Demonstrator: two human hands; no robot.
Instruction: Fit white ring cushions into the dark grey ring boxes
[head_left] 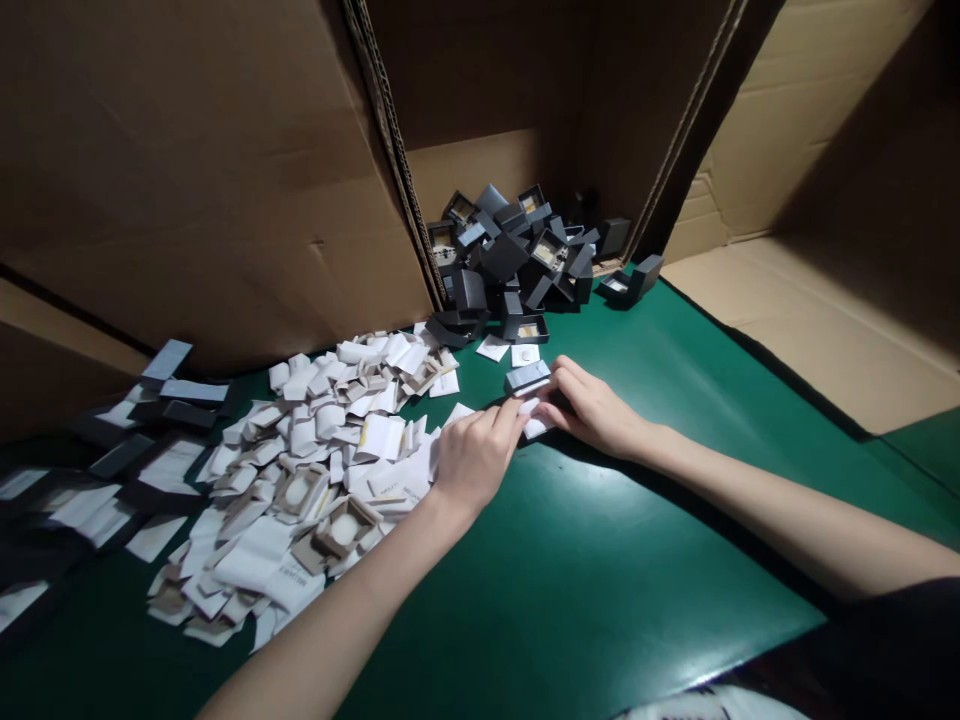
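A small dark box (pixel 528 376) with a grey-blue top stands between my two hands, over the green table. My right hand (pixel 596 408) grips its right end, with the thumb lower down by a white paper piece (pixel 537 424). From the left, my left hand (pixel 474 452) has its fingers curled against the near side of the same box. Its fingertips are partly hidden. Beside my left hand spreads a big heap of folded white paper inserts (pixel 322 420), some with round pale discs in them. Two white cards (pixel 525 355) lie flat just beyond the box.
A pile of dark open boxes (pixel 506 255) fills the opening of a large cardboard carton (pixel 225 180) at the back. More dark boxes (pixel 172 410) with white papers lie at the far left. Another open carton (pixel 810 330) is on the right, beyond the green table (pixel 600 580).
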